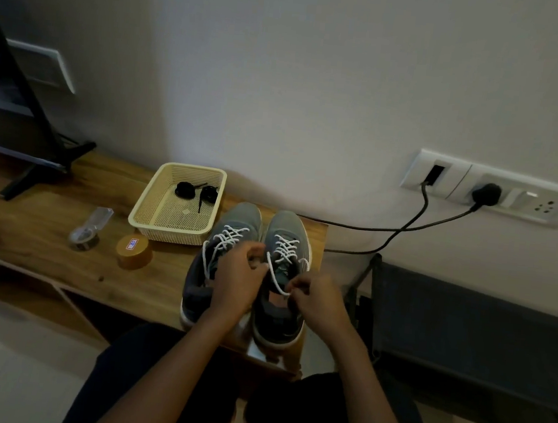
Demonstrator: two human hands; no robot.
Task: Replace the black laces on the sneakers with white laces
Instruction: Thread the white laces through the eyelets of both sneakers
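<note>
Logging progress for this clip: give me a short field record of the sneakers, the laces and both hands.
left-side sneaker: grey, on the wooden table, threaded in white
right-side sneaker: grey, beside it, threaded in white, not tied
white lace end: loose, runs from the right-side sneaker's top eyelets
black laces: two coils in the cream basket
left hand: fingers curled near the right-side sneaker's tongue; grip unclear
right hand: pinches the white lace end
</note>
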